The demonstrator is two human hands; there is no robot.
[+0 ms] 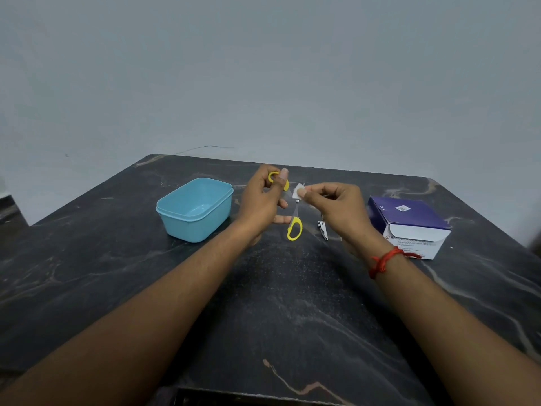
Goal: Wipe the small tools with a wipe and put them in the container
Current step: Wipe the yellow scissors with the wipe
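My left hand [260, 200] holds small yellow-handled scissors [294, 228] above the table, thumb through the upper loop, the blades spread apart and the lower loop hanging down. My right hand [336, 209] pinches a small white wipe [298, 191] against one blade, just right of my left thumb. A light blue plastic container [194, 209] stands open and empty to the left of my hands. A small metal nail clipper [322, 230] lies on the table below my right hand, partly hidden by it.
A purple and white box of alcohol swabs [409, 227] lies at the right, its flap open. The dark marble table [278, 303] ends at a grey wall behind and at an edge near me. A red thread is tied on my right wrist.
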